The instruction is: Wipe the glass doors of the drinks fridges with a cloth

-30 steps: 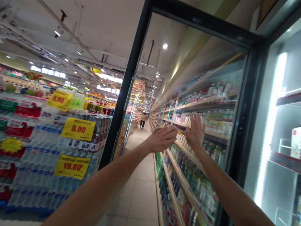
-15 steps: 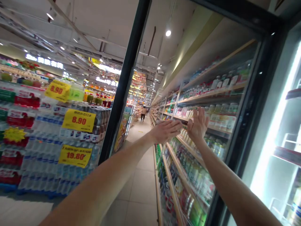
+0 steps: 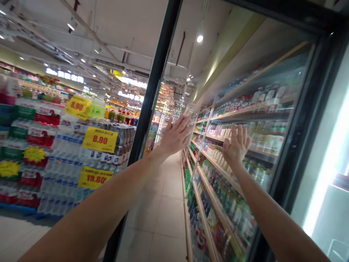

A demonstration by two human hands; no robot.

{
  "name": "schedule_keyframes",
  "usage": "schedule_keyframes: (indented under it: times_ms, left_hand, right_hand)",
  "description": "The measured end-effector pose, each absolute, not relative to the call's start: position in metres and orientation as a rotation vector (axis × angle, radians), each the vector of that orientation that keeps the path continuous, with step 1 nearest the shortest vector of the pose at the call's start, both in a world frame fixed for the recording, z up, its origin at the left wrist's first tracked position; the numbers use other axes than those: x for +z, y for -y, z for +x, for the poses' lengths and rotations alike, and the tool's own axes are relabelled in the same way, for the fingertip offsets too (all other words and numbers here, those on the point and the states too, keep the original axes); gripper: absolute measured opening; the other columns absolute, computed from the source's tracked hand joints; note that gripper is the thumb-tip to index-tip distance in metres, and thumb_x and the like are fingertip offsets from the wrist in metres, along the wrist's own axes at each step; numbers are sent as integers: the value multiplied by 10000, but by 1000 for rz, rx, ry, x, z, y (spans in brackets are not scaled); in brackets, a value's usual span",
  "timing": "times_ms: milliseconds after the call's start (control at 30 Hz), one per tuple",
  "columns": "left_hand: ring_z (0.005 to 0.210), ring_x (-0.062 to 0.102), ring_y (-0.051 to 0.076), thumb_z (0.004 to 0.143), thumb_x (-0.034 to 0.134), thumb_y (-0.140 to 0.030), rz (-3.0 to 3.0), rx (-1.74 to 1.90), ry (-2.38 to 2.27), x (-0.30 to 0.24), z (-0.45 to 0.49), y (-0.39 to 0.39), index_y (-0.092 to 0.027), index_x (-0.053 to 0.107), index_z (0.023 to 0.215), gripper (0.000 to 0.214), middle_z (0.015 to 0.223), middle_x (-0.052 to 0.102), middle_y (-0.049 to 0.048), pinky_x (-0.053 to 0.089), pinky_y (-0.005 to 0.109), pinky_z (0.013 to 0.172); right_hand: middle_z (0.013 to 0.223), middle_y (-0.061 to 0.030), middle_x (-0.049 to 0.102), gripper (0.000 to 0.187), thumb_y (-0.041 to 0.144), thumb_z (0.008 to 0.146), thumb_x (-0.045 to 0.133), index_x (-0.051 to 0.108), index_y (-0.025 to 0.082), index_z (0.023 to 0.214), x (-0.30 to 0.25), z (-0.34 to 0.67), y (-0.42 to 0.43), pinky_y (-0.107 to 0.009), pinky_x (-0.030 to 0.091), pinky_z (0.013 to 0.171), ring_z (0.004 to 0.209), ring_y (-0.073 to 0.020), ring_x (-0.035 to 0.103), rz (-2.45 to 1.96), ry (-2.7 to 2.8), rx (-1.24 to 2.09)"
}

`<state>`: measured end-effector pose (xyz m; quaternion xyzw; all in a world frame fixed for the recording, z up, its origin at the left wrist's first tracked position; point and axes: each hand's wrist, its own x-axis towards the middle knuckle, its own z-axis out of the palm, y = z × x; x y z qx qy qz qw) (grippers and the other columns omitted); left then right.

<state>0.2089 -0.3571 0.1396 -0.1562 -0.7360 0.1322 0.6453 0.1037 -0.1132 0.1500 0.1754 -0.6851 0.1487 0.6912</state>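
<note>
- Starting at the left, we see stacked water packs (image 3: 68,174) with yellow price tags (image 3: 100,139), well apart from our arms.
- Our left hand (image 3: 176,134) is open, fingers spread, up at the glass door (image 3: 261,72) near its dark free edge; whether it touches we cannot tell.
- Our right hand (image 3: 236,145) is open too, palm toward the pane, a little lower.
- The glass door stands swung out beside the lit cooler (image 3: 332,153); we judge that flat, even pressure from both palms, near that free edge, would move it smoothly.

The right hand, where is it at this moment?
In the head view, the right hand lies open against the glass door, right of centre, beside the left hand.
</note>
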Motion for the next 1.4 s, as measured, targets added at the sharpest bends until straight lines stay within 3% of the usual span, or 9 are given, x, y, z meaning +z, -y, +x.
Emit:
schedule_keyframes:
  times_ms: [100, 233, 333, 467, 567, 733, 933, 1133, 1400]
  left_hand:
    - [1404, 180, 270, 916, 408, -259, -309, 239, 1622, 135, 206, 353, -215, 479, 1279, 373, 1468, 348, 99, 206, 518, 1104]
    - [1401, 202, 225, 893, 442, -245, -585, 460, 1670, 128, 206, 355, -215, 483, 1274, 384, 1457, 372, 71, 238, 417, 1120]
    - [1382, 256, 226, 899, 433, -258, -424, 376, 1601, 143, 214, 380, -241, 488, 1257, 362, 1442, 395, 60, 216, 462, 1125]
    - [1399, 196, 264, 896, 417, -228, -153, 127, 1482, 153, 220, 401, -180, 480, 1255, 368, 1456, 352, 128, 263, 488, 1098]
    - [1406, 168, 268, 887, 424, -205, -393, 282, 1539, 126, 212, 383, -158, 491, 1246, 368, 1437, 378, 145, 287, 451, 1093]
    - [1380, 260, 225, 882, 445, -260, -926, 655, 1652, 91, 202, 354, -192, 489, 1265, 391, 1437, 405, 75, 282, 379, 1103]
    - [1398, 198, 279, 893, 442, -239, -469, 403, 1603, 122, 204, 365, -184, 479, 1281, 394, 1457, 365, 108, 270, 473, 1090]
    - [1372, 281, 237, 861, 496, -301, -869, 681, 1696, 108, 199, 335, -194, 501, 1270, 422, 1458, 373, 72, 252, 405, 1114]
    - [1372, 272, 273, 880, 465, -261, -647, 468, 1665, 130, 195, 322, -170, 514, 1263, 397, 1454, 372, 100, 250, 440, 1109]
  right_hand:
    - [1472, -119, 354, 547, 325, 871, 364, 372, 179, 1398, 150, 104, 113, -536, 216, 1094, 1385, -280, 256, 406, 1518, 345]
    - [1473, -116, 355, 537, 322, 872, 371, 383, 187, 1392, 150, 106, 114, -536, 221, 1093, 1385, -278, 260, 417, 1507, 355]
    - [1473, -117, 354, 534, 328, 875, 366, 387, 186, 1388, 150, 106, 114, -535, 218, 1095, 1387, -276, 256, 416, 1503, 358]
    - [1474, -110, 353, 531, 327, 877, 355, 389, 182, 1386, 150, 106, 115, -531, 219, 1097, 1391, -271, 247, 400, 1520, 353]
    - [1474, -105, 355, 524, 322, 877, 353, 398, 183, 1381, 151, 106, 115, -524, 224, 1097, 1390, -264, 252, 391, 1525, 344]
    - [1472, -101, 362, 530, 324, 872, 369, 394, 195, 1385, 151, 104, 116, -526, 226, 1097, 1385, -265, 262, 390, 1516, 354]
    - [1474, -101, 358, 535, 317, 875, 364, 377, 195, 1396, 150, 104, 116, -530, 219, 1100, 1388, -263, 255, 405, 1509, 352]
    - [1465, -110, 368, 539, 304, 873, 362, 369, 202, 1402, 150, 104, 115, -540, 225, 1091, 1380, -272, 265, 404, 1502, 350]
    - [1468, -109, 365, 537, 308, 873, 368, 374, 195, 1398, 150, 102, 113, -538, 236, 1088, 1377, -274, 274, 403, 1498, 338]
